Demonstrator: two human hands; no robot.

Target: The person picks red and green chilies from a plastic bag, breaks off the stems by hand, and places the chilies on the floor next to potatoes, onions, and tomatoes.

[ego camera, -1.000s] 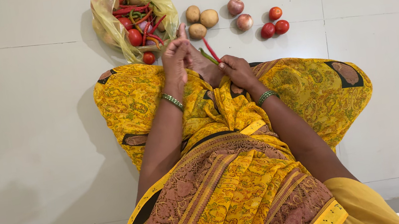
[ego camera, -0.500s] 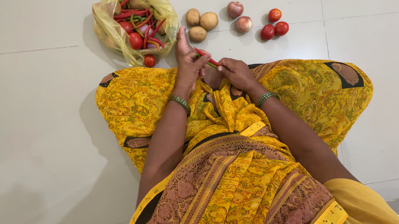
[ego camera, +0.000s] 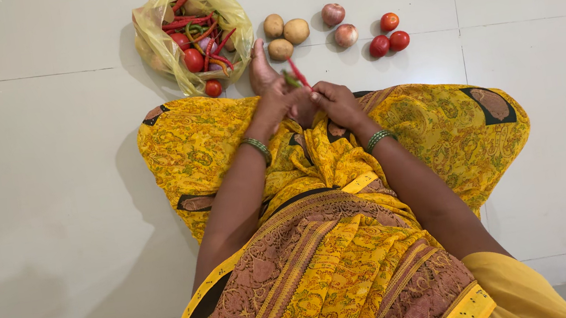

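I sit on a pale tiled floor with a yellow patterned sari [ego camera: 440, 122] spread over my knees. Just past my knees, my right hand [ego camera: 338, 103] pinches the lower end of a thin red chili [ego camera: 298, 73], which points up and away from me. My left hand [ego camera: 271, 88] has closed in from the left, and its fingertips grip the chili's green stem end [ego camera: 289, 80]. Both wrists carry green bangles.
A yellow plastic bag [ego camera: 156, 44] of red and green chilies and tomatoes lies open at the far left, with a loose tomato [ego camera: 212, 87] beside it. To its right lie three potatoes [ego camera: 284, 33], two onions [ego camera: 339, 24] and three tomatoes [ego camera: 387, 33].
My left hand, raised and apart from the chili a second ago, has come down and right onto its stem end. My right hand has kept the chili in nearly the same place.
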